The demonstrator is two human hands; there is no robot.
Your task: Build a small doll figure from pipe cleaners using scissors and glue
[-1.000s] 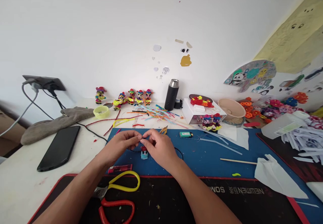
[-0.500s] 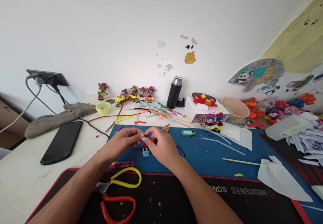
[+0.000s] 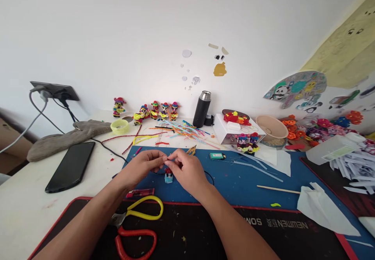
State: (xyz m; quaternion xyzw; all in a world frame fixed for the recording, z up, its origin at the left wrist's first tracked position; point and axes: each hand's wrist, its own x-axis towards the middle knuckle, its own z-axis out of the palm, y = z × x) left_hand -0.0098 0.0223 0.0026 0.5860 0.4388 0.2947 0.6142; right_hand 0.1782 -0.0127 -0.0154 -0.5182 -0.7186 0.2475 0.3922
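Observation:
Over the blue mat (image 3: 228, 182), my left hand (image 3: 148, 162) and my right hand (image 3: 186, 170) meet with thumbs and forefingers pinched together. What lies between the fingertips is too small to name; a speck of red shows there. Just below them a small light-blue figure with a red top (image 3: 168, 176) sits on the mat. Under my left forearm lie scissors (image 3: 146, 209) with one yellow and one red handle. A dark pink lighter-like piece (image 3: 140, 193) rests beside them.
Finished figurines (image 3: 155, 109) stand along the wall by a black thermos (image 3: 202, 109) and scattered coloured strips (image 3: 187, 129). A phone (image 3: 70, 166) lies left. To the right are a white box (image 3: 225, 131), a wooden stick (image 3: 278, 189) and white tissue (image 3: 325, 209).
The camera view has shifted slightly. Both hands keep their pinch in nearly the same place, with only small finger movement.

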